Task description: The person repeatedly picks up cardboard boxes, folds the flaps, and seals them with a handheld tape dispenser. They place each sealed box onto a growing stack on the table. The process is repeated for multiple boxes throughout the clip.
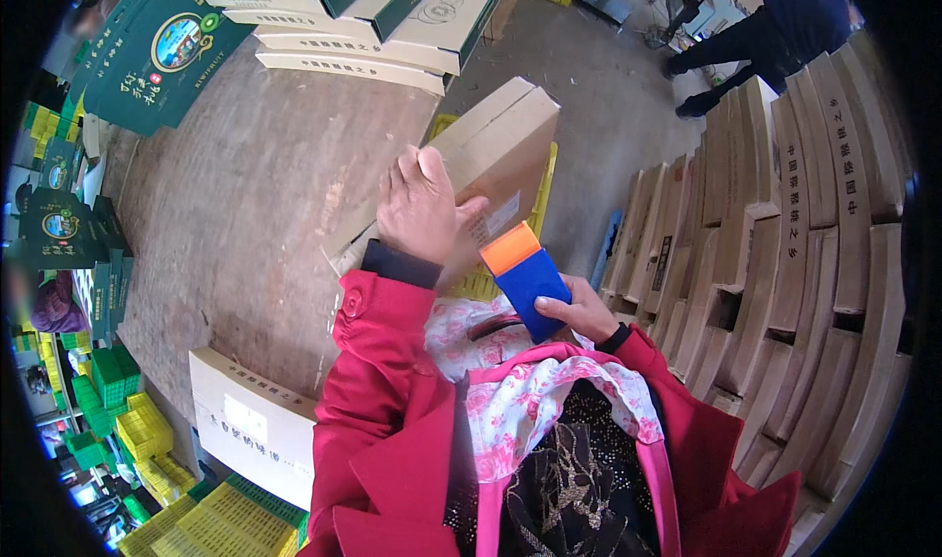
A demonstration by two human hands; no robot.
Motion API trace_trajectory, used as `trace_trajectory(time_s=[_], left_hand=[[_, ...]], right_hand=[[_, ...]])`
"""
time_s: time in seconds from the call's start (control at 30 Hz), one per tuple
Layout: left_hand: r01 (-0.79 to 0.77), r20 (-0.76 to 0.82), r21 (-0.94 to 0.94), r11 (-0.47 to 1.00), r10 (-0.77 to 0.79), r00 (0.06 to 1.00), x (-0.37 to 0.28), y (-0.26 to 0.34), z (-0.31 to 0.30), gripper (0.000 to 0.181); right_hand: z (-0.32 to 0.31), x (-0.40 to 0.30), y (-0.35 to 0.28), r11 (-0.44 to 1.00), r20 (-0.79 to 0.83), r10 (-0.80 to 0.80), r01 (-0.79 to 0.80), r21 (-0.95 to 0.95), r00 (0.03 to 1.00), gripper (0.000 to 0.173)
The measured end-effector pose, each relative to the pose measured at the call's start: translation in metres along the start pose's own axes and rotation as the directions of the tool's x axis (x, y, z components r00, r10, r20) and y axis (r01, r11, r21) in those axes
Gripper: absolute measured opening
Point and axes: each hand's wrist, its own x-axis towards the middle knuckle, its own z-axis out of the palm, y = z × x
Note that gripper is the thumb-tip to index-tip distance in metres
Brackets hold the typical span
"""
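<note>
My left hand (421, 204) is pressed over the upper edge of a flat brown cardboard box (508, 134) that stands tilted at the table's edge, its thumb on the box's broad side. That side bears a white printed label (503, 212). My right hand (581, 310) holds a blue tool (531, 285) with an orange end (510, 249), possibly a tape dispenser; the orange end is close to the box's side, and I cannot tell whether they touch. The lower part of the box is partly hidden by my left arm and the tool.
On the wooden table (243, 211), printed cartons (353, 69) are stacked at the far end, beside a green kiwifruit carton (176, 49). Another carton (254, 417) stands at the near left. Stacked cardboard boxes (780, 240) line the right. A person (765, 34) stands beyond them.
</note>
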Motion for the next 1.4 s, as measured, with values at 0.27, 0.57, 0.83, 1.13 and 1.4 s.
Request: trace_trajectory(time_s=[0.27, 0.57, 0.83, 1.13, 1.4], left_hand=[[-0.042, 0.061, 0.05, 0.998, 0.039, 0.997, 0.0, 0.006, -0.006, 0.076], [-0.012, -0.009, 0.16, 0.987, 0.013, 1.0, 0.001, 0.017, 0.008, 0.06], [0.028, 0.03, 0.192, 0.981, -0.034, 0.999, -0.028, 0.04, -0.004, 0.033], [0.3, 0.056, 0.028, 0.954, -0.301, 0.952, -0.13, -0.001, -0.071, 0.081], [0.409, -0.138, -0.65, 0.64, -0.629, 0.765, -0.111, 0.015, -0.087, 0.026]], right_hand=[[-0.005, 0.036, -0.013, 0.973, -0.035, 0.116, -0.12, -0.199, 0.993, 0.047], [-0.079, 0.039, 0.027, -0.115, -0.339, 0.41, -0.32, -0.94, 0.847, 0.063], [-0.098, -0.008, -0.189, 0.8, 0.091, -0.185, 0.204, -0.564, 0.979, 0.061], [-0.009, 0.091, -0.236, 0.855, 0.646, 0.051, 0.301, -0.422, 0.761, 0.063], [0.026, 0.118, -0.257, 0.773, 0.781, 0.351, 0.311, -0.553, 0.517, 0.06]])
